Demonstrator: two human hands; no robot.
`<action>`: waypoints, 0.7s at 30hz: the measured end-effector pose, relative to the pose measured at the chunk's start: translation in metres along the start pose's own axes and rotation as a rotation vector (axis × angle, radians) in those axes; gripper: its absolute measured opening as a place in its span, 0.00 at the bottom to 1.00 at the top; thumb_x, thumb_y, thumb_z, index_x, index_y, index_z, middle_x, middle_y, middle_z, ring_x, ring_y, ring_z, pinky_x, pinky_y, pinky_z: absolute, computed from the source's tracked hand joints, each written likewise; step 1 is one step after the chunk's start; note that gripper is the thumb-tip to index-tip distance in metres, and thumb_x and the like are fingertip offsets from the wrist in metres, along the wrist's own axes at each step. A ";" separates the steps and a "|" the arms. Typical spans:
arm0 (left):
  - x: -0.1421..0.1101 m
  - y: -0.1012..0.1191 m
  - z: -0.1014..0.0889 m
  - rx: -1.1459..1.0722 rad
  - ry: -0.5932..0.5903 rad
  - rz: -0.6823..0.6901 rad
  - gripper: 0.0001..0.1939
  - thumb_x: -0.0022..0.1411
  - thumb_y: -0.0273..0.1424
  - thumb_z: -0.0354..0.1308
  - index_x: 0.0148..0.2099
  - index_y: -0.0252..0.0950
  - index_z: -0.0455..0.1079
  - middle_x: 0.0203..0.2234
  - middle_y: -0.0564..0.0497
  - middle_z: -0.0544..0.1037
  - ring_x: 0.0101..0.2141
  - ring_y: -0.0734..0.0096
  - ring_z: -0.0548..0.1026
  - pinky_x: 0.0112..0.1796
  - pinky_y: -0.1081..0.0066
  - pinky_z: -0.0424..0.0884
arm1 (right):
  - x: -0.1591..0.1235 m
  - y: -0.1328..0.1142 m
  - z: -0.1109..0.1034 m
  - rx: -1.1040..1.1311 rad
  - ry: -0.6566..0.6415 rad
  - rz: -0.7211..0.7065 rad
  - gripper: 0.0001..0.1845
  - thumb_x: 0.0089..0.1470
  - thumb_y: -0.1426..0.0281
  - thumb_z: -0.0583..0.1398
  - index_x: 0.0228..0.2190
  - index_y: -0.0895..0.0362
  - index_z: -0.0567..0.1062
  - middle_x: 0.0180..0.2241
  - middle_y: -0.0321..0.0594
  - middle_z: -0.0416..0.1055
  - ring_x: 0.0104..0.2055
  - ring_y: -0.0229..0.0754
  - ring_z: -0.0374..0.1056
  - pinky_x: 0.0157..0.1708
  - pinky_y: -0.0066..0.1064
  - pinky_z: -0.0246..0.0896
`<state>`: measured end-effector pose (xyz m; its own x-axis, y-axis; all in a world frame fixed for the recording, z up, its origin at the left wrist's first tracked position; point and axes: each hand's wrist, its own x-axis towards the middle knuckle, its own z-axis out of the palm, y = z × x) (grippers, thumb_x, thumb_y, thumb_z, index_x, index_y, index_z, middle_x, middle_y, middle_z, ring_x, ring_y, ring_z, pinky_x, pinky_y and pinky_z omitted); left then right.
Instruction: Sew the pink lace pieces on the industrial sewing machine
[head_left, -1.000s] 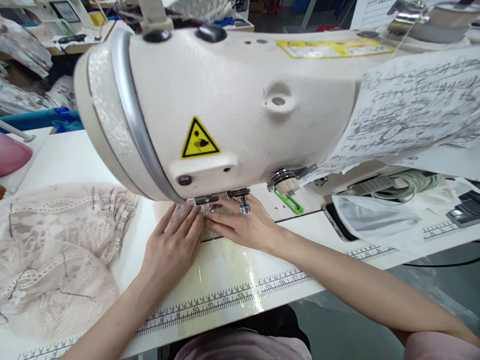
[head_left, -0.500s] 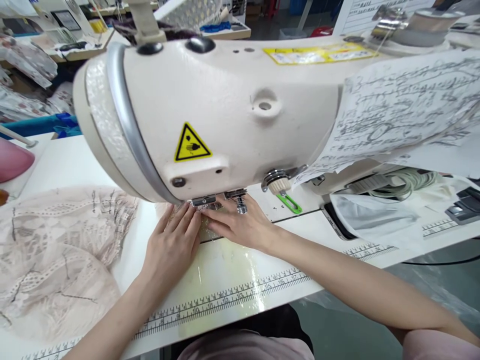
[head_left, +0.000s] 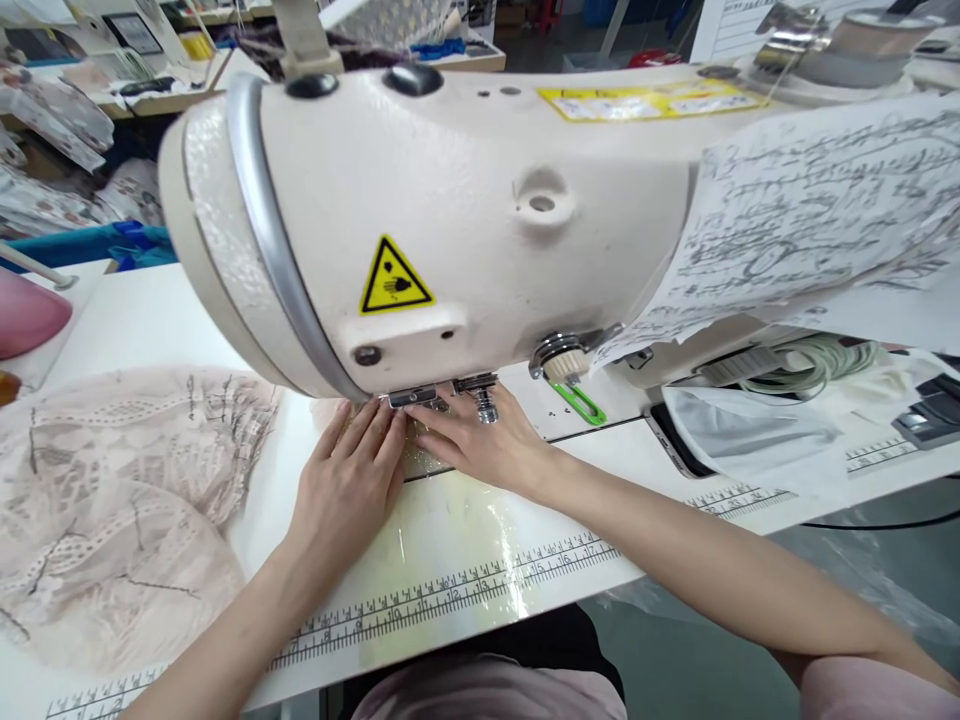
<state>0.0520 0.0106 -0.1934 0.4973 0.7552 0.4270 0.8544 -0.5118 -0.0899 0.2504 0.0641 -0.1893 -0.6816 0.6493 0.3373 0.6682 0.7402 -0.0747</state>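
My left hand (head_left: 352,475) lies flat with its fingers stretched forward beneath the head of a white sewing machine (head_left: 465,220). Its fingertips rest on a small piece of pale pink fabric (head_left: 321,412), mostly hidden by the hand and the machine. My right hand (head_left: 487,435) reaches in from the other side, fingers extended and flat near the needle area. Its fingertips are partly covered by the presser parts (head_left: 486,400). A glittery clear strip shows between the two hands. The needle itself is hidden.
Gathered pale pink lace fabric (head_left: 127,500) lies on the table at left. A printed ruler (head_left: 450,595) runs along the front edge. On the right are a phone (head_left: 671,440) under white cloth (head_left: 750,430), coiled cord (head_left: 817,362) and a handwritten sheet (head_left: 817,210) on the machine.
The camera view has shifted slightly, so the machine appears a little higher and further right. Both hands keep nearly the same place and pose beneath the machine head.
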 end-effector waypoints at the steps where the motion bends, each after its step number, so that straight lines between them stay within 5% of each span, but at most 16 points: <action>1: 0.000 0.000 0.000 -0.001 -0.006 0.000 0.20 0.67 0.27 0.50 0.59 0.28 0.67 0.54 0.38 0.74 0.54 0.53 0.74 0.56 0.51 0.68 | 0.000 0.000 0.000 -0.008 0.011 -0.002 0.18 0.64 0.60 0.54 0.52 0.51 0.73 0.43 0.42 0.77 0.49 0.47 0.69 0.57 0.44 0.54; 12: 0.001 -0.001 -0.001 -0.001 -0.028 -0.001 0.20 0.67 0.27 0.50 0.59 0.27 0.67 0.53 0.38 0.75 0.54 0.53 0.73 0.57 0.51 0.67 | -0.002 -0.001 0.001 -0.050 0.059 -0.024 0.19 0.65 0.60 0.53 0.52 0.53 0.73 0.46 0.41 0.77 0.47 0.44 0.70 0.58 0.43 0.54; 21: 0.001 0.003 -0.007 0.006 -0.073 -0.044 0.22 0.68 0.27 0.48 0.60 0.24 0.65 0.54 0.36 0.74 0.53 0.48 0.73 0.57 0.47 0.67 | 0.001 0.011 0.003 0.000 0.090 0.029 0.19 0.65 0.59 0.52 0.41 0.55 0.79 0.28 0.41 0.77 0.37 0.46 0.72 0.46 0.43 0.66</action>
<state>0.0542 0.0071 -0.1867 0.4684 0.8051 0.3639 0.8767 -0.4748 -0.0780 0.2564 0.0736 -0.1921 -0.6324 0.6524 0.4176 0.6875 0.7211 -0.0855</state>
